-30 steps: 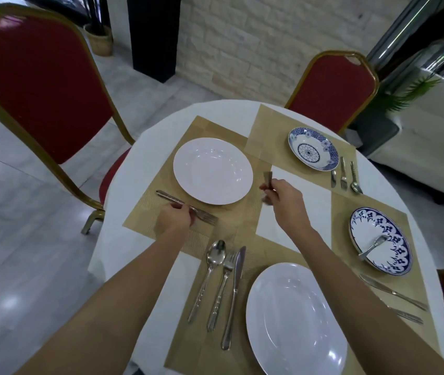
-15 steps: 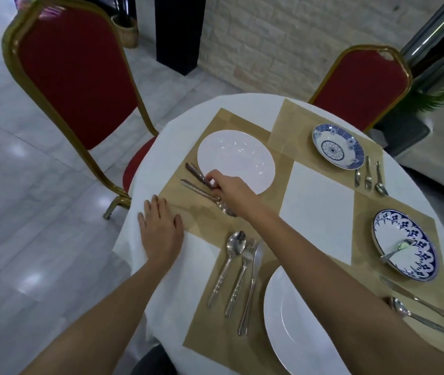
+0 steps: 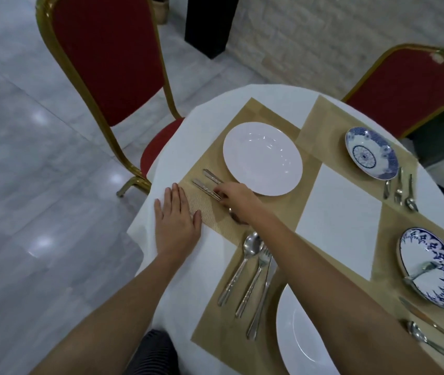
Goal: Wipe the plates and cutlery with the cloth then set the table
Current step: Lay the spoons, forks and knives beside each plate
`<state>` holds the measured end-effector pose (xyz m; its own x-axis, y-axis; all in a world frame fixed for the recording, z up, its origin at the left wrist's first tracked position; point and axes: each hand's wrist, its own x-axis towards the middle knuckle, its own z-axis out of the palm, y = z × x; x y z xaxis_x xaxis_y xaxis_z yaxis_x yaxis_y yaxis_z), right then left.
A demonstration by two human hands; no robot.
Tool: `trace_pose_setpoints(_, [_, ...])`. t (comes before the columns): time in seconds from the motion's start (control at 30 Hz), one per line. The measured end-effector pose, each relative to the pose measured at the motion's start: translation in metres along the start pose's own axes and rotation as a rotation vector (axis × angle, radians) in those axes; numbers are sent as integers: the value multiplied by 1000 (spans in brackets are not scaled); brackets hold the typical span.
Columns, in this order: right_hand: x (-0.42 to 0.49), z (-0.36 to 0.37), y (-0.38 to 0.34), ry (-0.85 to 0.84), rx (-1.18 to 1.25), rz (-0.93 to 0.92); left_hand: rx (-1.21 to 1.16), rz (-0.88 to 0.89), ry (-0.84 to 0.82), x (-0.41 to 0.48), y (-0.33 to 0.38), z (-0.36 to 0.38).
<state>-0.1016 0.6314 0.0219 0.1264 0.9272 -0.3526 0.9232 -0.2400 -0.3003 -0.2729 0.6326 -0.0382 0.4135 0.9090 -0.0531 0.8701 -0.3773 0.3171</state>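
My left hand [image 3: 177, 220] lies flat, fingers straight, on the white tablecloth at the corner of a tan placemat [image 3: 215, 217]. My right hand [image 3: 238, 197] reaches across it, and its curled fingertips pinch the nearer of two cutlery handles [image 3: 206, 187] lying side by side left of a plain white plate [image 3: 263, 158]. The second handle [image 3: 212, 175] lies free, closer to the plate. A rounded metal end [image 3: 235, 218] shows under my right wrist. No cloth is in view.
A spoon [image 3: 245, 266], fork [image 3: 257, 277] and knife lie left of the near white plate [image 3: 304, 336]. Two blue-patterned plates [image 3: 371, 152] [image 3: 432, 269] sit right, the nearer bearing a fork. Red chairs [image 3: 107, 58] stand around the table.
My left hand has let go of the cutlery and now lies flat on the cloth. My right hand has carried its piece over beside the plate, next to the first.
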Motion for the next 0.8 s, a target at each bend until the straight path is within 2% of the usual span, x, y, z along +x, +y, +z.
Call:
trace_pose_setpoints(0.37, [-5, 11, -3, 136, -111, 0, -10, -17, 4, 0, 1, -2])
trace_pose_setpoints(0.4, [-8, 10, -4, 217, -100, -10, -8, -18, 4, 0, 1, -2])
trace_pose_setpoints(0.5, [-20, 8, 1, 625, -225, -98, 8, -16, 2, 1, 1, -2])
trace_pose_setpoints(0.57, [-26, 8, 15, 724, -302, -60, 24, -19, 3, 1, 2, -2])
trace_pose_setpoints(0.6, [-29, 7, 22, 679, -326, -27, 35, -21, 5, 1, 2, -3])
trace_pose_setpoints(0.73, [-41, 4, 41, 273, -371, 128, 44, -10, 9, 1, 2, -5])
trace_pose_setpoints(0.8, [-43, 1, 45, 175, -339, 172, 52, -9, 2, 0, 3, -5])
